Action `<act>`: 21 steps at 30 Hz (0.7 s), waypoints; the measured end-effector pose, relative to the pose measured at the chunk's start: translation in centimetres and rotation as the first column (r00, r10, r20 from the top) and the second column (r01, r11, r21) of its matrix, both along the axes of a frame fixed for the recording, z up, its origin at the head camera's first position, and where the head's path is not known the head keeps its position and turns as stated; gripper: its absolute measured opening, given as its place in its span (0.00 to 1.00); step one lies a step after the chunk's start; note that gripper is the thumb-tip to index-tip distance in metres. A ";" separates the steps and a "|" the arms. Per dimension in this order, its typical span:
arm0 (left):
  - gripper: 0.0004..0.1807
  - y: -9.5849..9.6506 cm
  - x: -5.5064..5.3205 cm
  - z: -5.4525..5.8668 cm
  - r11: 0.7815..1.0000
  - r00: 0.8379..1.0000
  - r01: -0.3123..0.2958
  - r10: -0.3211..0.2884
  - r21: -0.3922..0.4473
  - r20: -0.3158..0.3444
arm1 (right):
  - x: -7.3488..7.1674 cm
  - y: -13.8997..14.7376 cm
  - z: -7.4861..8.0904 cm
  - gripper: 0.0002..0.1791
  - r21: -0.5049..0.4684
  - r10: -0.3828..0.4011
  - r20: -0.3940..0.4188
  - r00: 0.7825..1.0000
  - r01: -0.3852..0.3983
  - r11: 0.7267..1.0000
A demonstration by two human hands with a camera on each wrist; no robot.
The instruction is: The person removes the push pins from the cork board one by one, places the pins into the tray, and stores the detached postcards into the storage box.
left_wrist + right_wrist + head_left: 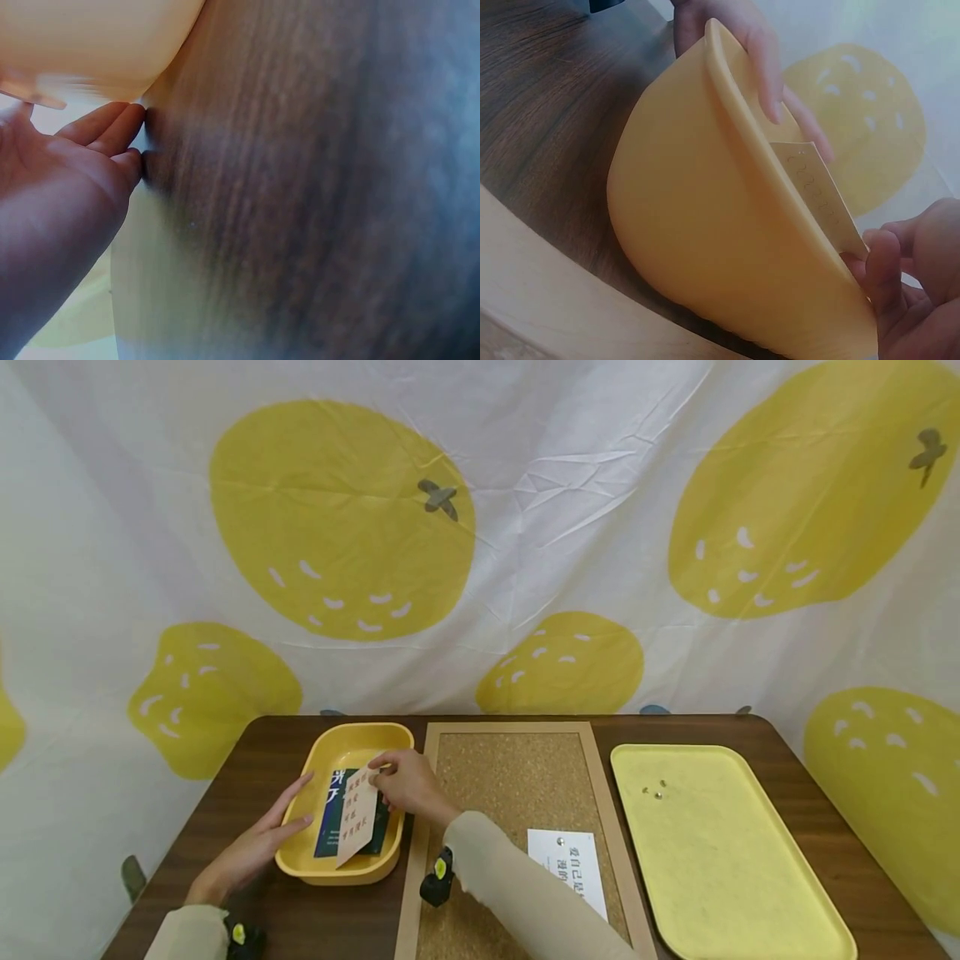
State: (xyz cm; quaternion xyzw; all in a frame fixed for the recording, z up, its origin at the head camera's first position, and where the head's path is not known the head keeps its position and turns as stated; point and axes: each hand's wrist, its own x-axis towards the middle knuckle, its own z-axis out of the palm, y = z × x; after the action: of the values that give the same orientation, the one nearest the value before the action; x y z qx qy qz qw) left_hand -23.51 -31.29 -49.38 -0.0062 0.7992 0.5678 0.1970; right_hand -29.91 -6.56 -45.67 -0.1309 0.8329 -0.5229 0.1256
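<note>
My right hand (408, 783) pinches the top of a pale pink card (357, 818) with red writing. The card slants over the yellow tub (360, 874), and in the right wrist view its far corner overlaps the tub's rim. Inside the tub lie dark cards (327, 843), one blue and one green, partly covered by the pink one. My left hand (258, 843) holds the tub's left side, the thumb over the rim and other fingers low along the outer wall. In the left wrist view, those fingertips (133, 116) come down right at the tabletop.
Right of the tub lies a wood-framed cork board (510, 785) bearing a white card (562, 852) with a pin near its top. A pale yellow tray (735, 860) with several small pins (658, 795) sits further right. A fruit-patterned cloth (525, 568) hangs behind the dark table (330, 927).
</note>
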 end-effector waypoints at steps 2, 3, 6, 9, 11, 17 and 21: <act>0.40 0.0 0.0 0.0 1.000 1.000 -0.001 0.001 -0.004 -0.003 | 0.0 0.0 0.0 0.13 0.003 -0.004 0.005 1.000 0.004 1.000; 0.40 0.0 0.0 0.0 1.000 1.000 -0.002 0.002 -0.006 -0.005 | 0.1 0.0 0.0 0.12 0.005 -0.005 0.004 1.000 0.005 1.000; 0.40 0.0 0.0 0.0 1.000 1.000 -0.002 0.002 -0.006 -0.005 | 0.1 0.0 0.0 0.11 0.012 0.000 -0.004 1.000 0.000 1.000; 0.40 0.0 0.0 -0.1 1.000 1.000 -0.001 0.001 -0.009 0.001 | 0.1 0.0 0.0 0.11 0.041 0.015 -0.017 1.000 -0.015 0.999; 0.40 0.0 0.0 -0.1 1.000 1.000 0.000 0.000 -0.013 0.007 | 0.1 0.0 0.0 0.11 0.067 0.027 -0.028 0.999 -0.025 0.997; 0.40 0.0 0.0 -0.1 1.000 1.000 -0.003 0.003 -0.018 0.012 | 0.1 -0.1 0.2 0.12 0.122 0.049 -0.059 0.997 -0.042 0.992; 0.40 0.0 0.0 -0.1 1.000 1.000 0.001 -0.001 -0.014 0.009 | 0.2 -0.1 0.4 0.12 0.137 0.061 -0.063 0.996 -0.052 0.989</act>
State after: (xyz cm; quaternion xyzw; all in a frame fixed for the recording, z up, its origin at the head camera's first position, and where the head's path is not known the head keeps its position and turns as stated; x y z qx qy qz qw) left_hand -23.54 -31.26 -49.45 -0.0097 0.8022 0.5622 0.2007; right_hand -29.70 -6.68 -45.28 -0.1632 0.8661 -0.4569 0.1207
